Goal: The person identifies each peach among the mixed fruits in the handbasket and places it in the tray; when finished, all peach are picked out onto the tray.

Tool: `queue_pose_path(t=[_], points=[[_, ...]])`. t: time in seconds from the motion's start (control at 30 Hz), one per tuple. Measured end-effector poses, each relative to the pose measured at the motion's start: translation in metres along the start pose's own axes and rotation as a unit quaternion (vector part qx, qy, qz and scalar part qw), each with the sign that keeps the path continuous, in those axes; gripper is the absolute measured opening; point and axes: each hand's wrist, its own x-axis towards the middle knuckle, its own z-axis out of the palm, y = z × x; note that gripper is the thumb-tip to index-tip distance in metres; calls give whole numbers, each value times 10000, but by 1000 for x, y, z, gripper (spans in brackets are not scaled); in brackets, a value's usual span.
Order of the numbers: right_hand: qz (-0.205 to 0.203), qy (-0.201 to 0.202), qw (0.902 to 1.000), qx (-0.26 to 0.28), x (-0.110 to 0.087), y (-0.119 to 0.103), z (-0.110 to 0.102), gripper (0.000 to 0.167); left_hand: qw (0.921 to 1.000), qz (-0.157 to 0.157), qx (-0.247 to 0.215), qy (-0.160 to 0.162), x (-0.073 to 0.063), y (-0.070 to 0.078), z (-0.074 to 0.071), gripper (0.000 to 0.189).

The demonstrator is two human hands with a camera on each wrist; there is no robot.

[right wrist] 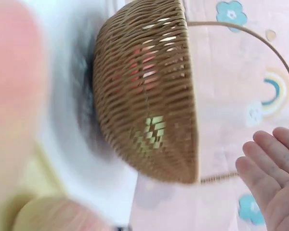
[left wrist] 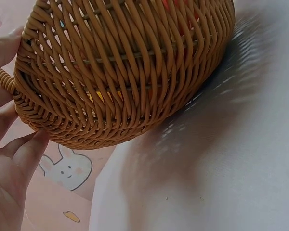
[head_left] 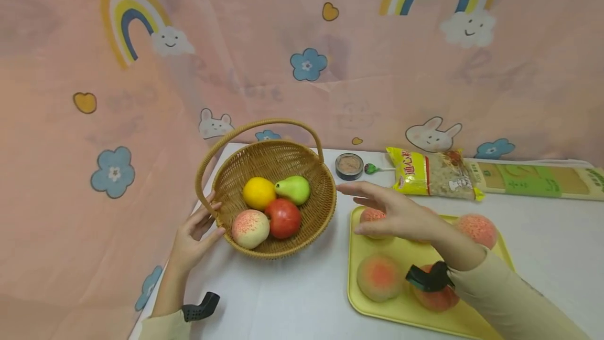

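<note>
A wicker basket [head_left: 325,193] with an arched handle stands on the table. Inside it lie a yellow round fruit [head_left: 259,193], a green pear [head_left: 294,190], a red apple [head_left: 283,218] and a pale peach [head_left: 251,229]. My left hand [head_left: 190,243] holds the basket's left edge near the handle's base, thumb and fingertips at the rim; the left wrist view shows its thumb against the outer weave. Fingers extended, my right hand [head_left: 394,209] hangs over a tray's far left corner, its fingertips close to the basket's right rim and nothing held.
A yellow tray [head_left: 356,298] with several peaches sits at the right, partly hidden by my right arm. Behind it lie a round clear-lidded tin [head_left: 349,166], a lollipop [head_left: 371,169], a yellow food bag [head_left: 436,174] and a long green-labelled pack [head_left: 533,178]. Printed cloth [head_left: 264,25] hangs behind.
</note>
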Motion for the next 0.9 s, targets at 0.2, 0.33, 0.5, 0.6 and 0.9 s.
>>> queue_pose_path(t=[0.2,0.33,0.5,0.6,0.9], points=[[-151,-308,9993,129,60,-13,7,68,9999,85,55,-14,3,1,1,49],[-72,-605,9976,326,95,-19,13,68,9999,83,115,-49,4,0,0,49],[-109,-929,9955,153,135,-25,23,68,9998,145,133,-31,5,0,1,49],[-94,-1095,9939,-128,155,-26,29,68,9998,121,134,-53,5,1,1,48],[395,-2112,9765,171,196,-13,55,70,9995,6,299,-141,3,1,1,49]])
